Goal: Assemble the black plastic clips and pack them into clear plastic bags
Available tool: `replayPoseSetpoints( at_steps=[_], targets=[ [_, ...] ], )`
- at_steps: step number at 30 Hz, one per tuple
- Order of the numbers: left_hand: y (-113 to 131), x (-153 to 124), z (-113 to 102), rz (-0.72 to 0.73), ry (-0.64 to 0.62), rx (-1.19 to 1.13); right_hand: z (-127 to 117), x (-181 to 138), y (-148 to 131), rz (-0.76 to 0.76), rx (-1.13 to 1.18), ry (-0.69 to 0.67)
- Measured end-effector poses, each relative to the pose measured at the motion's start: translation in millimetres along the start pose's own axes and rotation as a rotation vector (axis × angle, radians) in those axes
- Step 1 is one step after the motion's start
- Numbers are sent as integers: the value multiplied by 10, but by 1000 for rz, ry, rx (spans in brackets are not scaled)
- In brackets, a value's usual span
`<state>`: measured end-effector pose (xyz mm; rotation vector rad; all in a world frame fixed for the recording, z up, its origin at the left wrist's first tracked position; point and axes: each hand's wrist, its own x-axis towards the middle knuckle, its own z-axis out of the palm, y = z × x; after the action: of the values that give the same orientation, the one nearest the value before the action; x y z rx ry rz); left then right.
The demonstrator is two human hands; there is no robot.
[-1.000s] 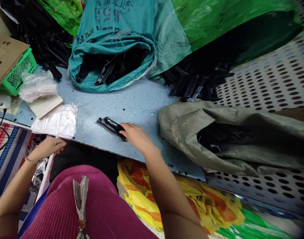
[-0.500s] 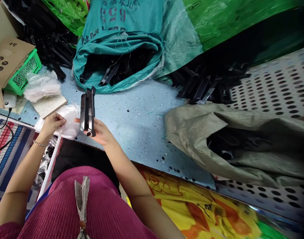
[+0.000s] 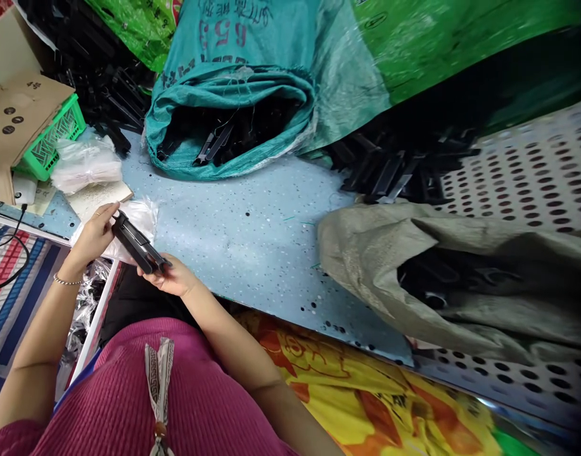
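A long black plastic part [image 3: 137,240], slotted along its length, lies tilted between my two hands above the table. My right hand [image 3: 173,276] is closed around its lower right end. At the upper left end, my left hand [image 3: 94,234] has its fingers bent and pressed against the part; the fingertips are partly hidden. Beneath and behind the part sits a pile of thin clear plastic bags [image 3: 145,215], close to my left hand.
Black parts fill an open teal sack [image 3: 233,168] at the back and a grey sack [image 3: 361,253] at right. More black parts [image 3: 389,168] lie between them. A green basket [image 3: 52,139], a cardboard box [image 3: 14,120] and a bundle of bags [image 3: 88,168] stand at left.
The black part has swung from nearly upright to a slant and moved left and down with my right hand. My left hand has come up to its far end.
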<state>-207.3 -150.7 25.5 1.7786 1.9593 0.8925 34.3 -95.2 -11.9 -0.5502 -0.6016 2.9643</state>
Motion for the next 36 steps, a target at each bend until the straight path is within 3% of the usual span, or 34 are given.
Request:
replayPoseSetpoints(
  at_steps=[2,6,10,13,17,19,22,25,28,31,33,36],
  targets=[
    [140,-133,52,63,-17,-28,-54,75,43,10,31,29],
    [553,-558,238,305,-180,-13,-48,125,138,-188,-115,211],
    [835,-877,187,337,-250,1,159,-127,259,-317,-525,373],
    [1056,-1074,-90,312,-306,13,362,-310,358,-268,-794,214],
    [1223,-1358,-440,197,-318,46,509,-251,495,-167,-737,-67],
    [1008,-1501,-531,64,-283,41,491,-157,548,-46,-642,-150],
    [240,-1759,-526,-388,-306,123,376,-84,564,3,-526,-55],
    [-649,-2059,-259,-903,-530,285,242,-113,503,-82,-446,106],
    [-1189,-2317,223,-1019,-604,323,146,-180,453,-137,-424,233],
    [-1406,-2514,594,-1060,-625,344,72,-238,481,-131,-429,301],
    [-1524,-2614,644,-1087,-625,348,21,-263,530,-112,-431,328],
    [-1779,-2701,462,-1119,-586,346,-50,-280,596,-89,-425,373]
  ],
)
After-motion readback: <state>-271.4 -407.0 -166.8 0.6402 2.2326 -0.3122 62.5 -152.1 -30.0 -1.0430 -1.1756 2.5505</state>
